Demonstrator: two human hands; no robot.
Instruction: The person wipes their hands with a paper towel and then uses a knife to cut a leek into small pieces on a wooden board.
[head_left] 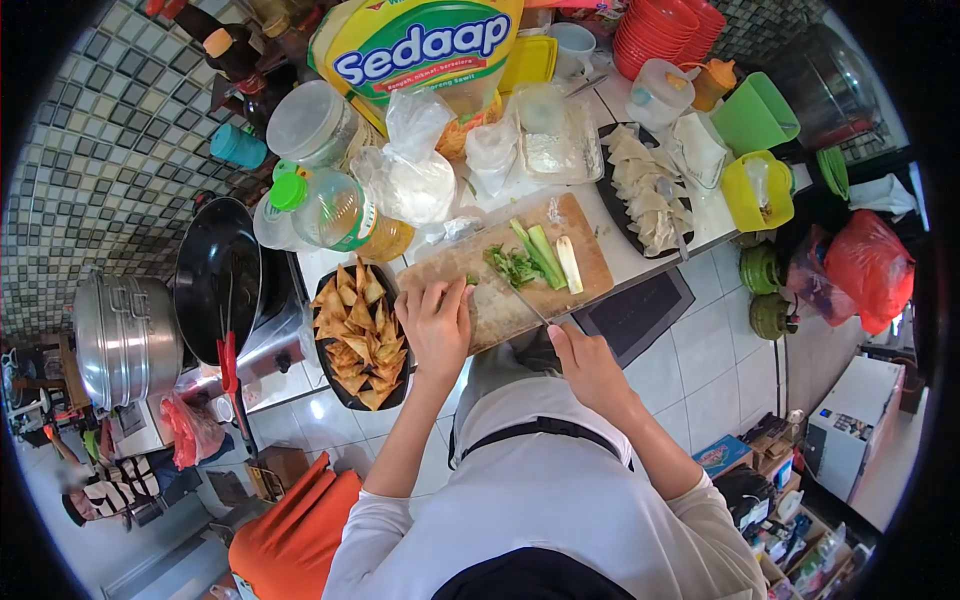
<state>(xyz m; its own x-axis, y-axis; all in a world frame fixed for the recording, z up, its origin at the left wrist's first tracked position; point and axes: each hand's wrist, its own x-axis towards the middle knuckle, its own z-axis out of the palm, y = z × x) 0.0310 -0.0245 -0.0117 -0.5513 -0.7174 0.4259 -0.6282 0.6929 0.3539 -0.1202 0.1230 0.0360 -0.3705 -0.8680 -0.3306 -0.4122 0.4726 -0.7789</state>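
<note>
My right hand [590, 368] is closed around the handle of a knife [530, 306], its blade slanting over the wooden cutting board [440, 268]. By the blade's tip lies a small heap of chopped green leaves [513, 266]. Green stalk pieces [541, 254] and a pale white stalk piece [569, 265] lie to the right of the heap. My left hand [437, 322] rests on the board's left end, fingers bent and slightly apart. A tiny green scrap [472, 280] touches or lies beside its fingertips. Just left of that hand is a black tray of fried folded snacks [360, 335].
Behind the board stand a bag of white powder [420, 185], a green-capped bottle [330, 208] and a clear container [560, 145]. At right is a black plate of uncooked dumplings [645, 190]. A wok [220, 280] and steel pot [130, 335] stand left.
</note>
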